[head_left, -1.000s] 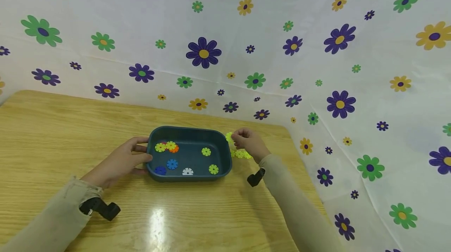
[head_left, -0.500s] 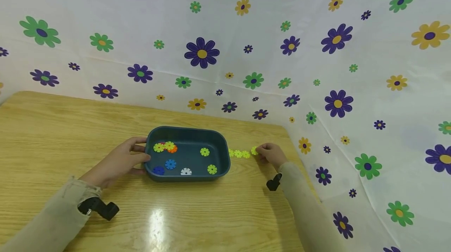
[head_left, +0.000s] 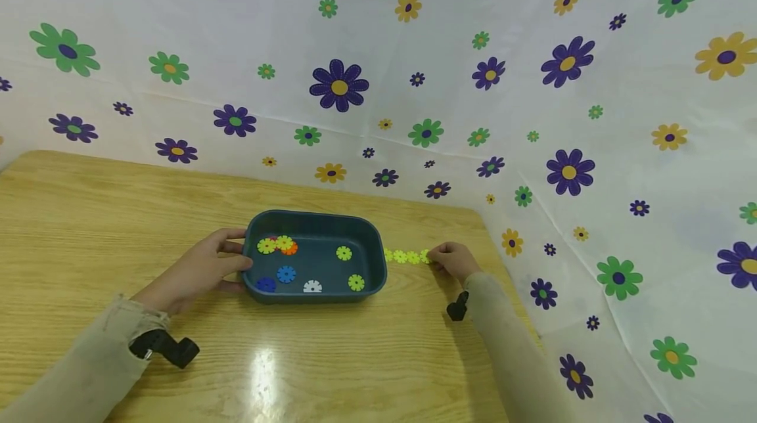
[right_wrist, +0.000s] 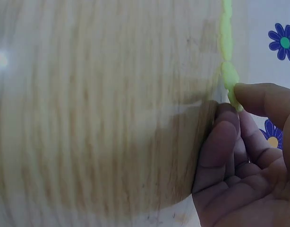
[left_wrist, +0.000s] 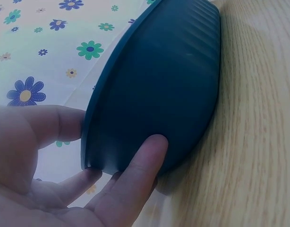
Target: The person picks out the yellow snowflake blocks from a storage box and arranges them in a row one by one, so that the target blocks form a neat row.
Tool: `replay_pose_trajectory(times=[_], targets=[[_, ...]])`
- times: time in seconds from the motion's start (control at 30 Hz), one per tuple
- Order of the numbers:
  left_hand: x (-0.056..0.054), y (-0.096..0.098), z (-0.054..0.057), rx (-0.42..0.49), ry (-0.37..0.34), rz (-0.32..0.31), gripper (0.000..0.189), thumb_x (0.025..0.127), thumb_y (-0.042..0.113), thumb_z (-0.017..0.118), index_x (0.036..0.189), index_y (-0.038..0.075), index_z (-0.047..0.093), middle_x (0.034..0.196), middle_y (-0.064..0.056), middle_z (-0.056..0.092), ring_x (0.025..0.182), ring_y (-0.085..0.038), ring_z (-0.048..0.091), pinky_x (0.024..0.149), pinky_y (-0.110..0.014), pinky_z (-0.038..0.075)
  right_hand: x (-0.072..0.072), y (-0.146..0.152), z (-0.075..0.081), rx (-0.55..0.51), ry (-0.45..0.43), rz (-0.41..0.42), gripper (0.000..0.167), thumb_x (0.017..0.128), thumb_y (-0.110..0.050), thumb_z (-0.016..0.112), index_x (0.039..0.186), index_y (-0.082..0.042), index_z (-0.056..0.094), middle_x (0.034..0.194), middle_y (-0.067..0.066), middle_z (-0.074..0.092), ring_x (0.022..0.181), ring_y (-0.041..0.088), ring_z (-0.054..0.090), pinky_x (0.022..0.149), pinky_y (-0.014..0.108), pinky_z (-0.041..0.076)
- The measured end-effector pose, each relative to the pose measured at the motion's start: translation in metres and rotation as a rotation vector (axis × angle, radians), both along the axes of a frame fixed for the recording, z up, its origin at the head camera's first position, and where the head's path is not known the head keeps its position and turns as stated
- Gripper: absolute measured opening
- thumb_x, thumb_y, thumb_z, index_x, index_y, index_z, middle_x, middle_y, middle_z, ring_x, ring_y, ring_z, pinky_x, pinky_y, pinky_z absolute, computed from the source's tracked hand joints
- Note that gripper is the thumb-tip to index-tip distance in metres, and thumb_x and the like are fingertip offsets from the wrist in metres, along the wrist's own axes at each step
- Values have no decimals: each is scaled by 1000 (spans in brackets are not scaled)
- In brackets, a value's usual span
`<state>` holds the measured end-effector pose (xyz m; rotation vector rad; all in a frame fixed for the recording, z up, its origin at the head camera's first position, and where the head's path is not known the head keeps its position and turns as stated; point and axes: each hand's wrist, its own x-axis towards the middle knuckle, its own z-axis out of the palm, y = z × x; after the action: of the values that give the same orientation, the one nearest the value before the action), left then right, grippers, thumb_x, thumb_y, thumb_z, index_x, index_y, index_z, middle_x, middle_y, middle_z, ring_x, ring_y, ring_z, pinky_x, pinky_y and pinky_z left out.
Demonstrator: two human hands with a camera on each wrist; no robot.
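A dark blue plastic tub (head_left: 313,299) stands on the table, holding several notched plastic discs, among them a white disc (head_left: 312,286) and an orange disc (head_left: 290,248). My left hand (head_left: 204,270) grips its left end; in the left wrist view, one fingertip (left_wrist: 154,144) presses the outer wall and another finger reaches the rim. To the tub's right lies a row of yellow-green discs (head_left: 407,257). At the row's right end, my right hand (head_left: 455,261) pinches a yellow-green disc (right_wrist: 231,80) between thumb and fingers. That disc meets its neighbour edge to edge, partly covered by the fingertips.
The wooden table (head_left: 331,357) extends toward me and to the left. A white flower-print cloth (head_left: 367,29) hangs behind its back edge and along the right side. Each wrist carries a black camera mount, such as the left wrist mount (head_left: 165,348).
My right hand moved right and down from above the row to its right end with a yellow-green disc, then brought it left against the row. My left hand stays on the tub.
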<state>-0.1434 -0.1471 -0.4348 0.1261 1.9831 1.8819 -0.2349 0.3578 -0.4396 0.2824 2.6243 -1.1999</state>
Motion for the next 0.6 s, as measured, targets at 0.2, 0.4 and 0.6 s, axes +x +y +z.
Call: replay_pose_trajectory(times=[0.2, 0.4, 0.6], targets=[[0, 1, 0, 7, 0, 5, 73, 103, 8, 60, 162, -2, 17, 147, -33, 34, 115, -37, 63, 88, -46, 64, 0, -4, -1, 43, 24, -14, 16, 100, -19, 68, 102, -3, 68, 93, 8, 70, 78, 18, 62, 68, 28, 56], [0, 0, 0, 8, -5, 2, 73, 103, 8, 60, 162, -1, 17, 147, -33, 34, 116, -37, 63, 88, -46, 63, 0, -7, -1, 78, 41, -16, 17, 99, -20, 69, 102, -3, 68, 91, 8, 69, 77, 18, 62, 66, 28, 56], [0, 0, 0, 6, -1, -1, 72, 103, 8, 61, 162, -1, 18, 147, -32, 35, 115, -35, 63, 88, -46, 64, 2, -8, -4, 121, 58, -1, 18, 97, -21, 71, 102, -4, 68, 92, 8, 68, 76, 18, 62, 65, 28, 53]])
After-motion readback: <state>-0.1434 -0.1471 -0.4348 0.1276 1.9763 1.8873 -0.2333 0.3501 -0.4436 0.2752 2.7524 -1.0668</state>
